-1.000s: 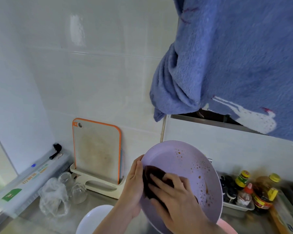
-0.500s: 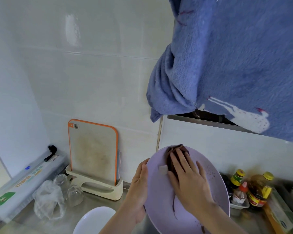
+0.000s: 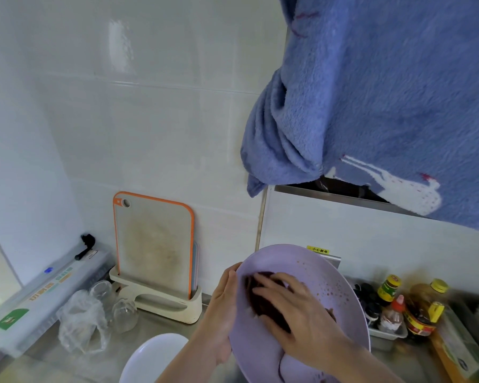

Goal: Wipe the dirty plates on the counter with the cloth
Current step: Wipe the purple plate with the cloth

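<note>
Steel counter (image 3: 161, 324), left hand (image 3: 221, 308) grip holding lilac plate (image 3: 324, 275), right hand (image 3: 296, 313) flat on dark cloth (image 3: 263, 302), blue towel (image 3: 385, 106) overhead

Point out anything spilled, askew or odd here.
Brown sauce specks still dot the right half of the tilted purple plate. A big blue towel hangs low over the counter, covering the range hood. Nothing looks spilled or broken.

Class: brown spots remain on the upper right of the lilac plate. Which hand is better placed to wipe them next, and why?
The right hand: it already presses the dark cloth on the plate, beside the spots. The left hand holds the plate's edge.
</note>
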The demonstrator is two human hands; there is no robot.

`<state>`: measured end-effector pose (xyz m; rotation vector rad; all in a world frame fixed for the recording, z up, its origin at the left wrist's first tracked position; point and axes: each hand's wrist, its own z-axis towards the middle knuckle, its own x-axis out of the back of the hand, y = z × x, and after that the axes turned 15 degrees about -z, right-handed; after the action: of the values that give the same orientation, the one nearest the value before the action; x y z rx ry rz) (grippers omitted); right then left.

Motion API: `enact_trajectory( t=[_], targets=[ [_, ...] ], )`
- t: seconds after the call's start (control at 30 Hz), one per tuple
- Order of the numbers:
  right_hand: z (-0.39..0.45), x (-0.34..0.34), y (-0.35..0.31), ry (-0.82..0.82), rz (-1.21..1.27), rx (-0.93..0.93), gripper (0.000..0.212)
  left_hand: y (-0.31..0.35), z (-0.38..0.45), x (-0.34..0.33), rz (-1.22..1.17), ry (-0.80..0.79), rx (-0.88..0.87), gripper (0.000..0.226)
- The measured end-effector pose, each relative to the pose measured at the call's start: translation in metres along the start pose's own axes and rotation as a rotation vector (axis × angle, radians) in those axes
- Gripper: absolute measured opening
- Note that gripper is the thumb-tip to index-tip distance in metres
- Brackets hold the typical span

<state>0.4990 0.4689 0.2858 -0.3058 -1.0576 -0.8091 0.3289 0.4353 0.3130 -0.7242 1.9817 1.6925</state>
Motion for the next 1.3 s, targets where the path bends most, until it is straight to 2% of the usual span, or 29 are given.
enact_trajectory(
  t=[0.1, 0.23, 0.3, 0.4, 0.5, 0.63, 0.7, 0.77, 0.87, 1.0, 1.13, 1.2, 1.23, 1.3],
  targets=[
    [0.000, 0.004, -0.002, -0.025, -0.120, 0.212, 0.041, -0.002, 0.003, 0.002, 0.014, 0.032, 0.017, 0.037],
    [0.011, 0.002, 0.015, -0.028, -0.281, 0.266, 0.043, -0.005, 0.005, -0.001, 0.033, 0.012, -0.018, 0.039],
    [0.015, 0.000, 0.027, -0.026, -0.369, 0.200, 0.048, -0.005, 0.003, -0.006, 0.097, -0.002, -0.062, 0.035],
    [0.016, 0.008, 0.042, -0.031, -0.467, 0.001, 0.055, -0.006, 0.000, -0.006, 0.182, 0.029, -0.095, 0.028],
    [0.004, 0.014, 0.047, -0.024, -0.556, -0.206, 0.045, -0.006, 0.000, -0.001, 0.233, 0.066, -0.157, 0.025],
    [-0.009, 0.006, 0.037, -0.012, -0.500, -0.414, 0.048, -0.005, -0.004, -0.010, 0.251, 0.024, -0.129, 0.024],
    [-0.003, 0.004, 0.031, -0.019, -0.386, -0.436, 0.064, -0.006, -0.004, -0.014, 0.260, 0.017, -0.116, 0.024],
    [0.006, 0.006, 0.021, -0.011, -0.293, -0.334, 0.068, -0.008, -0.003, -0.017, 0.267, 0.015, -0.114, 0.024],
    [0.014, 0.014, -0.006, -0.012, -0.211, -0.099, 0.057, -0.008, 0.000, -0.019, 0.252, 0.045, -0.134, 0.026],
    [-0.002, 0.023, -0.033, -0.083, -0.147, 0.150, 0.052, -0.004, 0.007, -0.016, 0.235, 0.067, -0.106, 0.028],
    [-0.027, 0.027, -0.030, -0.190, -0.065, 0.313, 0.044, 0.003, 0.010, -0.003, 0.249, 0.034, -0.088, 0.018],
    [-0.042, 0.027, -0.017, -0.230, -0.087, 0.447, 0.041, 0.007, 0.013, 0.004, 0.249, 0.018, -0.067, 0.024],
    [-0.048, 0.029, -0.008, -0.216, -0.116, 0.476, 0.037, 0.009, 0.015, 0.006, 0.258, 0.014, -0.064, 0.027],
    [-0.055, 0.039, 0.007, -0.149, -0.172, 0.377, 0.029, 0.013, 0.017, 0.006, 0.284, 0.021, -0.088, 0.029]
  ],
)
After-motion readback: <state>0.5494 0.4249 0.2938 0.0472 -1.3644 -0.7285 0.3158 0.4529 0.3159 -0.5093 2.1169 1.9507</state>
